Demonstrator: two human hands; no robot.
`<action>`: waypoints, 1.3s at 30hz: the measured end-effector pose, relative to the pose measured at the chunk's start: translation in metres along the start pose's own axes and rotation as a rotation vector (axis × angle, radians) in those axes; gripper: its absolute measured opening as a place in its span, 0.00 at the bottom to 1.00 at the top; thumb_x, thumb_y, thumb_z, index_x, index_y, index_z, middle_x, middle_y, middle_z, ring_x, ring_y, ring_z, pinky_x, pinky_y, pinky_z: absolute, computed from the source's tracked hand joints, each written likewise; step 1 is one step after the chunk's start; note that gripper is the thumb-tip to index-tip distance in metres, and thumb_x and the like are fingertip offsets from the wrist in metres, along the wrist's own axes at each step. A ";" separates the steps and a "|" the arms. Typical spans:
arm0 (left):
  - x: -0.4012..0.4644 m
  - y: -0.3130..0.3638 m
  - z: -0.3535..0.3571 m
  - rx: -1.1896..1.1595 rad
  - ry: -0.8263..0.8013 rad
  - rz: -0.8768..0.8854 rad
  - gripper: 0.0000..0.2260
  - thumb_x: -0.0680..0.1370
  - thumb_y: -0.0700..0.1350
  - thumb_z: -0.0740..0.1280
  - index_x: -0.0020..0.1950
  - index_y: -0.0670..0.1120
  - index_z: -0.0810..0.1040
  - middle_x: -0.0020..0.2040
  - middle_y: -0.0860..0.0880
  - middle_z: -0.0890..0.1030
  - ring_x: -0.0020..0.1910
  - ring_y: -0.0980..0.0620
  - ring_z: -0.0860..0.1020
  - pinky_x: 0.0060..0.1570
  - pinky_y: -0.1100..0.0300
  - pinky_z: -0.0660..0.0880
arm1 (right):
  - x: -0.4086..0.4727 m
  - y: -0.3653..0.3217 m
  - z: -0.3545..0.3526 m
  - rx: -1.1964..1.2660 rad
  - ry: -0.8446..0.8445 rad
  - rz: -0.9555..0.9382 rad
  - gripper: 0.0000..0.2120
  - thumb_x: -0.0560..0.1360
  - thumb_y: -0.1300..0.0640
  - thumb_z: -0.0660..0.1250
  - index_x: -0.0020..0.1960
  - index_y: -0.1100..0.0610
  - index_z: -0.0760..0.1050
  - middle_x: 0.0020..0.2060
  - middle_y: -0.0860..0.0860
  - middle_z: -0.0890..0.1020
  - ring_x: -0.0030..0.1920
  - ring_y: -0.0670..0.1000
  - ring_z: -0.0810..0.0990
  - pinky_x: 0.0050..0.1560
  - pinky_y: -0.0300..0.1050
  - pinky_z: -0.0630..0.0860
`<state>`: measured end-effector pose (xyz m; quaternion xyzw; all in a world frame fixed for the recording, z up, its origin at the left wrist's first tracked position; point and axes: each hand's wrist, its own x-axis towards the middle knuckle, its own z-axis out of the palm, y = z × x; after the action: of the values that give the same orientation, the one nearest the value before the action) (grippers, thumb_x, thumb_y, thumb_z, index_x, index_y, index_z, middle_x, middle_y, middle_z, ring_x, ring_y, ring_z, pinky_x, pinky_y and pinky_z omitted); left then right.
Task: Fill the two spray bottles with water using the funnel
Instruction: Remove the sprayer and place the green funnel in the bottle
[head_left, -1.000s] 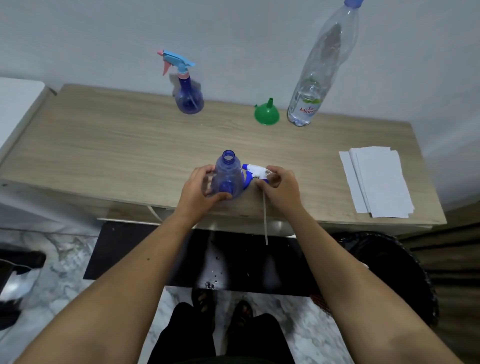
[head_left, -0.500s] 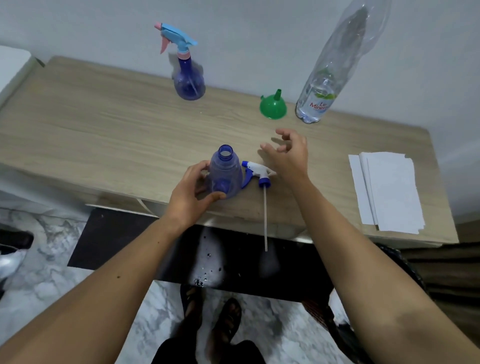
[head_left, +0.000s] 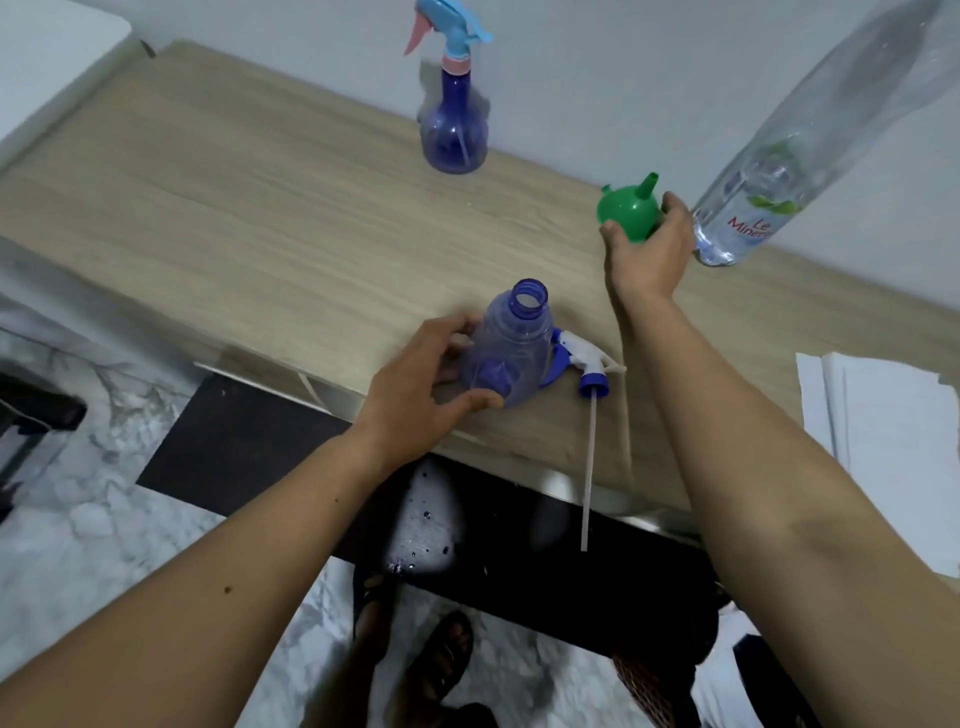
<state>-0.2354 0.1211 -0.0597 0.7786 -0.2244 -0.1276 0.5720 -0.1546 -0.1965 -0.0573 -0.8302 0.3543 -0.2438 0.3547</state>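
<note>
The right hand (head_left: 647, 249) cups the green funnel (head_left: 628, 210) from below and behind, thumb and fingers (head_left: 675, 210) curled partly round the bowl and touching it; whether the funnel has left the worktop (head_left: 260, 218) cannot be told. The funnel's long axis runs toward 1 o'clock, spout up and away from the person, so by this reading it must be turned spout-down before seating. Its target, the open neck of the uncapped spray bottle (head_left: 511, 353), lies at 7 o'clock from the funnel, near the front edge. The left hand (head_left: 423, 387) holds that bottle's body, fingers spread round it. The removed spray head (head_left: 582, 358) lies just beside it at 3 o'clock. The second spray bottle (head_left: 453, 132) stands capped at 11 o'clock; the water bottle (head_left: 779, 171) is just beside the right hand.
</note>
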 end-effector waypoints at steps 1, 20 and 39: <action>0.000 0.000 0.000 0.005 -0.002 0.001 0.35 0.71 0.47 0.82 0.73 0.57 0.69 0.62 0.60 0.77 0.57 0.64 0.82 0.59 0.70 0.77 | 0.002 0.000 0.001 -0.034 0.006 -0.010 0.39 0.74 0.48 0.78 0.79 0.59 0.66 0.74 0.55 0.73 0.75 0.55 0.70 0.77 0.51 0.67; 0.004 -0.001 -0.004 -0.010 -0.094 -0.046 0.34 0.69 0.57 0.81 0.71 0.64 0.68 0.66 0.50 0.78 0.61 0.55 0.83 0.62 0.57 0.81 | -0.061 -0.022 -0.067 0.084 -0.089 -0.099 0.33 0.68 0.44 0.79 0.68 0.58 0.77 0.64 0.54 0.73 0.61 0.51 0.78 0.68 0.51 0.76; 0.011 0.002 -0.008 -0.062 -0.158 -0.120 0.37 0.64 0.56 0.81 0.70 0.55 0.70 0.64 0.48 0.79 0.59 0.48 0.83 0.62 0.43 0.82 | -0.188 -0.096 -0.175 0.044 -0.346 -0.336 0.26 0.64 0.55 0.82 0.61 0.49 0.82 0.57 0.53 0.76 0.57 0.40 0.76 0.57 0.28 0.72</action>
<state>-0.2227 0.1222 -0.0551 0.7602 -0.2177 -0.2294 0.5675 -0.3477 -0.0780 0.0973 -0.8989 0.1399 -0.1613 0.3827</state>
